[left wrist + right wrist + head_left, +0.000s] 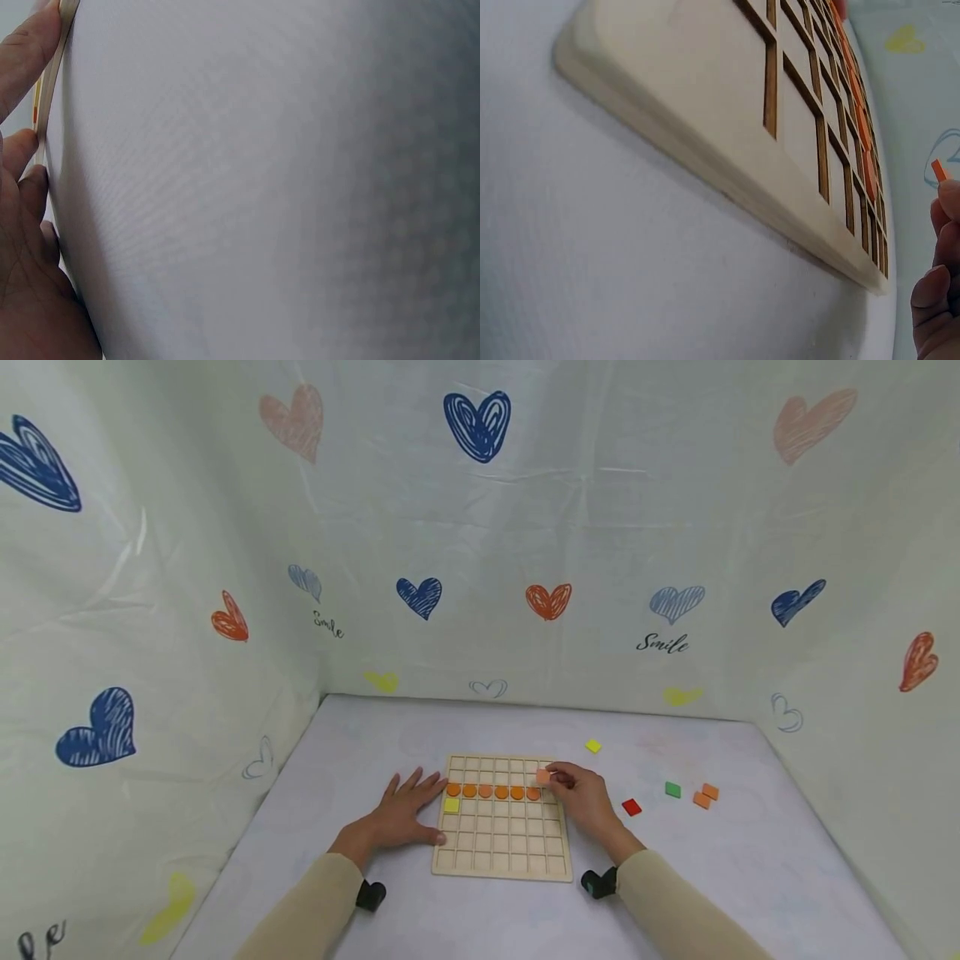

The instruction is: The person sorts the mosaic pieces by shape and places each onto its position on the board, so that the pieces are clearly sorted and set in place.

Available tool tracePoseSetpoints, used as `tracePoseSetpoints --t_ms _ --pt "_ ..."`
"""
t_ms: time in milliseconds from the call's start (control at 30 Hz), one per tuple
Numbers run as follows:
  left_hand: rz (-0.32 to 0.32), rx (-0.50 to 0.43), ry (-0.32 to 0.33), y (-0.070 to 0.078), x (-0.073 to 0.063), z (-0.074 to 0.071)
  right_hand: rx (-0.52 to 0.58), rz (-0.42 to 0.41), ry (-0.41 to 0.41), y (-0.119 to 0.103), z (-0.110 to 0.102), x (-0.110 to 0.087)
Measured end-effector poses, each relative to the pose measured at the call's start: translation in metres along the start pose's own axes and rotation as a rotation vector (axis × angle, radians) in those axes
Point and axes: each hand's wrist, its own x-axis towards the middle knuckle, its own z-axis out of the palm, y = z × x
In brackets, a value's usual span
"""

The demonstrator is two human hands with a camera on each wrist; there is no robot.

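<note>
A light wooden grid board (502, 863) lies flat on the table. Across one of its upper rows runs a line of several round orange pieces (486, 792), and a yellow square tile (452, 806) sits in the leftmost cell just below them. My right hand (587, 797) pinches an orange square tile (543, 776) above the board's right side, near the end of the orange row. In the right wrist view the fingertips hold that tile edge-on. With fingers spread, my left hand (401, 814) rests on the table and touches the board's left edge.
Right of the board lie a red tile (632, 807), a green tile (672, 790) and two orange tiles (706, 796). A yellow tile (593, 746) lies behind the board's right corner. A heart-printed curtain (570, 527) encloses the table (420, 722) at the back and sides.
</note>
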Motion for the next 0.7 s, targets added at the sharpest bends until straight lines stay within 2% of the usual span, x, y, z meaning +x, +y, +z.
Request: tracePoseSetpoints --t_ms 700 --pt "-0.008 0.008 0.000 0.002 -0.001 -0.001 0.100 -0.097 -0.039 -0.025 0.023 -0.003"
